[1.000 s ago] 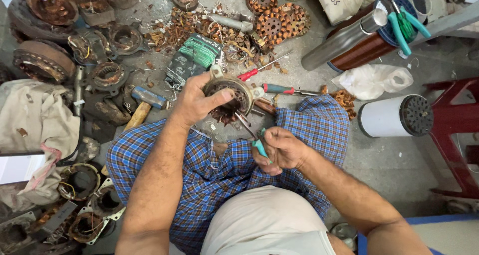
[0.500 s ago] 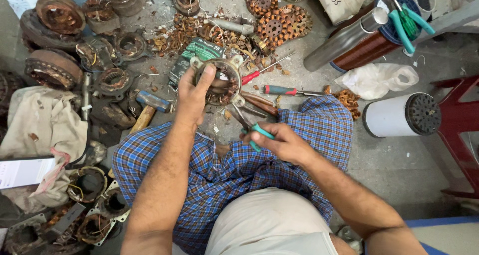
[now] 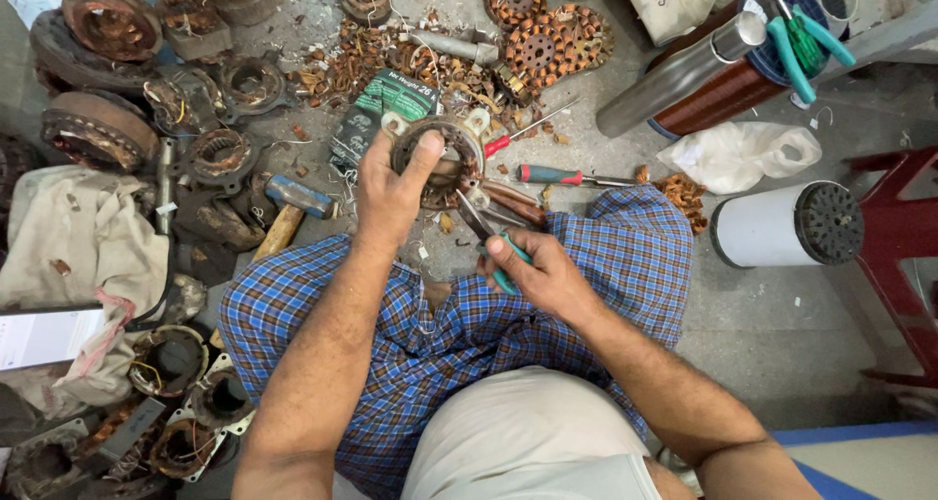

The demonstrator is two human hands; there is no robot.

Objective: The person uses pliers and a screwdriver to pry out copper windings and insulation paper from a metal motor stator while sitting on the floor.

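Observation:
My left hand (image 3: 391,187) grips a round metal motor stator (image 3: 451,150) by its rim and holds it above the concrete floor in front of my knees. My right hand (image 3: 537,270) holds green-handled pliers (image 3: 486,228), their jaws pointing up toward the stator's lower edge. Whether the jaws touch the winding I cannot tell. A blue checked cloth (image 3: 606,256) covers my legs under both forearms.
A hammer (image 3: 288,212), a red screwdriver (image 3: 523,133) and a green-red screwdriver (image 3: 562,176) lie close by. Old stators (image 3: 98,129) pile up at left, copper scrap (image 3: 391,55) ahead. A white cylinder (image 3: 782,226), copper wire spool (image 3: 723,85) and red stool (image 3: 899,256) stand right.
My left hand carried the stator forward and turned it more upright. The right hand followed with the pliers, moving up toward the stator.

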